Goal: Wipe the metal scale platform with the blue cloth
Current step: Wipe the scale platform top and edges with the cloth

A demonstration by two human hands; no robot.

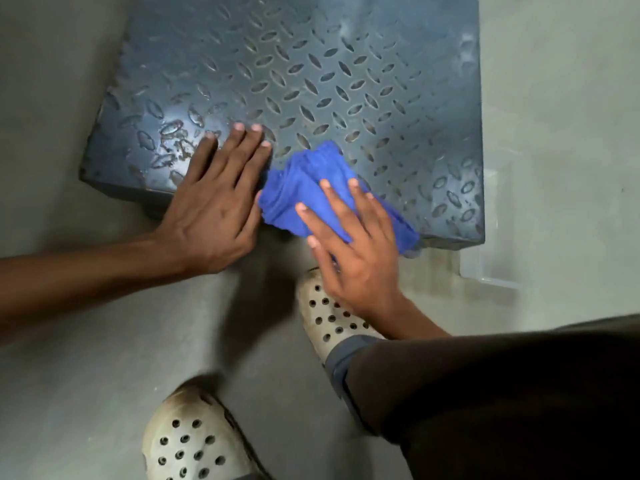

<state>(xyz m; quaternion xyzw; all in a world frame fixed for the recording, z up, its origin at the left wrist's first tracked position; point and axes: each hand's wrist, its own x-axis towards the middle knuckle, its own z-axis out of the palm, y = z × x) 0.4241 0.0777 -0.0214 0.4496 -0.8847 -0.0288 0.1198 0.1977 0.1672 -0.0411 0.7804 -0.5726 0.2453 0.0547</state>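
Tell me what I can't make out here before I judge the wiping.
Head view only:
- Far edge of the metal scale platform: cut off by the frame's top.
- Surface beneath the blue cloth: hidden by the cloth and the right hand pressing it.
- Surface beneath the left hand: covered by its palm.

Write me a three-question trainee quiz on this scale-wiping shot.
1. True or false: the left hand holds the blue cloth.
2. The cloth lies at which edge of the metal scale platform? A nearest the person, B farthest away, C left.
3. Fill in: the right hand presses the cloth with ____ fingers.
Key: 1 false; 2 A; 3 straight.
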